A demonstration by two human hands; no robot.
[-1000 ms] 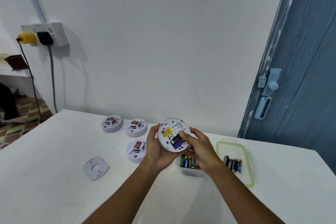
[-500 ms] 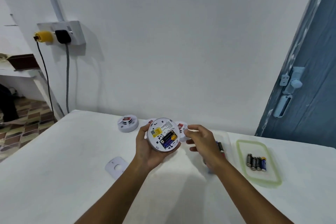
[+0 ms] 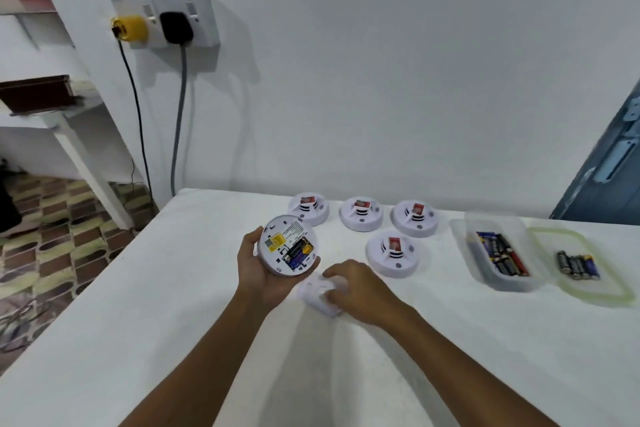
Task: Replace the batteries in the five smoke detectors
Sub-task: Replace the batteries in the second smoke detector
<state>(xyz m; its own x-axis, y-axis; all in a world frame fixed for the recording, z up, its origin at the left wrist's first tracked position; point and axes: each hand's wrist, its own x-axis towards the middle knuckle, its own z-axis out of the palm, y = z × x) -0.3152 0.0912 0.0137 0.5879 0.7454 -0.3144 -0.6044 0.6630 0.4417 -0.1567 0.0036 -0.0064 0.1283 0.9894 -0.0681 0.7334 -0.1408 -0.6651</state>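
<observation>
Under right hand (image 3: 360,288) fingers (image 3: 332,279): mounting plate (image 3: 318,291).

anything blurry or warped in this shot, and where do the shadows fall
Head view: the right hand and white plate under it smear with motion; wide-angle bends the door and shelf edges; soft arm shadows on the table; detector stays readable.

Worktop (image 3: 173,305): matt white cloth-like cover, smooth.
Held smoke detector (image 3: 288,245): smooth white plastic back, yellow paper sticker, printed label.
Mounting plate (image 3: 318,291): white plastic, blurred.
Four smoke detectors (image 3: 393,253): glossy white plastic, red insets.
Container (image 3: 498,253): clear, slightly cloudy plastic.
Lid (image 3: 595,288): translucent plastic, pale green rim.
Batteries (image 3: 576,265): shiny wrapped casings.
Wall (image 3: 381,62): matt white paint.
Door (image 3: 606,177): blue painted surface, worn edge.
</observation>
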